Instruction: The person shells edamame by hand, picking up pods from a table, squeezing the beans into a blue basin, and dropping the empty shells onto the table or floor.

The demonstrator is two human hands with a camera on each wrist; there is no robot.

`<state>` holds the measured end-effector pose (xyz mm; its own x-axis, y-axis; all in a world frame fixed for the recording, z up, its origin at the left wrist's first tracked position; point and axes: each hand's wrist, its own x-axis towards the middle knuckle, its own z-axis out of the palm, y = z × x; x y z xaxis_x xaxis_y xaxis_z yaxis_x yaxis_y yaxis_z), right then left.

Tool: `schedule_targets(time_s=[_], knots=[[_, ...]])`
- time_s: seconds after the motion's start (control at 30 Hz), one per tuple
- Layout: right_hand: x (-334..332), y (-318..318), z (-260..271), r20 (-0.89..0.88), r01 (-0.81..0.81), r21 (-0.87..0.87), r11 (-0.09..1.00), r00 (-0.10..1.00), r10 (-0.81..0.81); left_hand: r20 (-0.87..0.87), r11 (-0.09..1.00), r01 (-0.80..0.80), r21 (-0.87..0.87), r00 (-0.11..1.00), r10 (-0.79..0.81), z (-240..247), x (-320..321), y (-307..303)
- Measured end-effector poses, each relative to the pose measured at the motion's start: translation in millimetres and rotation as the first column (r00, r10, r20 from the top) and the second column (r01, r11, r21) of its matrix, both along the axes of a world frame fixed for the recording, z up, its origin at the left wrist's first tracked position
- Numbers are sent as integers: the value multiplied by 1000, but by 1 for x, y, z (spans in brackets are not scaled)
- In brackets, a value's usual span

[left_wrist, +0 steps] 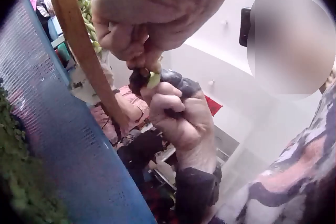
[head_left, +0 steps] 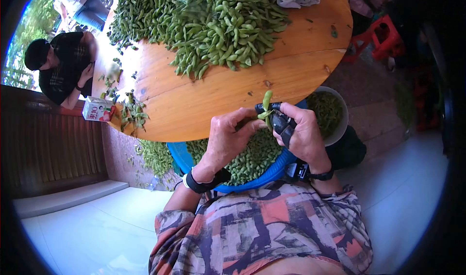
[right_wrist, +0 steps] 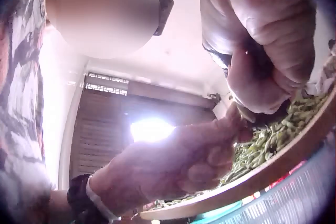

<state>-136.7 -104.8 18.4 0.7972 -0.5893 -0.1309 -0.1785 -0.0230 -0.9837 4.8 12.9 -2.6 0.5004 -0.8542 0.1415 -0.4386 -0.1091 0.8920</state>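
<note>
Both hands meet above the blue basket's far edge, in front of the wooden table. The left hand (head_left: 229,135) pinches a green pod (head_left: 266,103) between thumb and forefinger. Black wrapping (head_left: 281,124) covers the thumb and forefinger of the right hand (head_left: 307,135), which grips the same pod from the other side. In the left wrist view a bit of green pod (left_wrist: 153,80) shows between the left fingertips and the right hand (left_wrist: 181,119). The right wrist view shows the left hand (right_wrist: 173,155) touching the right fingers, the pod mostly hidden.
A large heap of pods (head_left: 208,23) covers the far part of the table (head_left: 194,105). Below it, a blue basket (head_left: 272,174) holds shelled beans; a pale bucket (head_left: 344,115) stands at right. A drink carton (head_left: 98,109), a seated person (head_left: 65,64) and a red stool (head_left: 387,37) are around.
</note>
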Motion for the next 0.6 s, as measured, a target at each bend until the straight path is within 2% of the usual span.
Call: schedule_targets(time_s=[0.07, 0.17, 0.23, 0.27, 0.33, 0.37, 0.43, 0.47, 0.53, 0.57, 0.6], knots=[[0, 1, 4, -12, 1, -63, 998, 1000, -2, -18, 999, 37, 4, 999, -37, 2, 4, 1], [0, 1, 5, -31, -9, 5, 1000, 999, 9, -23, 992, 106, 71, 994, -104, 3, 7, 4], [1, 0, 3, -35, -54, -134, 989, 998, 50, -82, 975, 192, 110, 980, -184, 2, 8, 6], [1, -1, 2, -36, -58, -134, 989, 998, 54, -84, 976, 189, 110, 980, -180, 1, 8, 7], [0, -4, 1, -18, -93, -182, 979, 996, 91, 27, 978, 208, -3, 978, -208, -1, 6, 8], [2, -3, 3, -18, -95, -181, 979, 995, 94, 26, 979, 206, -3, 978, -206, -3, 3, 7], [5, -1, 9, 22, -44, -178, 983, 999, 49, 190, 983, 138, -123, 975, -113, -8, -2, 4], [5, -2, 8, 20, -46, -180, 983, 999, 50, 189, 983, 136, -125, 976, -111, -8, -1, 5], [5, -3, 6, 21, -62, -202, 977, 997, 68, -28, 983, 178, -43, 983, -179, -8, 4, 6], [4, -6, 6, 19, -63, -203, 977, 997, 68, -29, 983, 178, -44, 983, -179, -3, 10, 8], [2, -11, 7, 49, -109, 158, 981, 994, 102, -377, 965, 261, 27, 897, -232, 6, 17, 10]])
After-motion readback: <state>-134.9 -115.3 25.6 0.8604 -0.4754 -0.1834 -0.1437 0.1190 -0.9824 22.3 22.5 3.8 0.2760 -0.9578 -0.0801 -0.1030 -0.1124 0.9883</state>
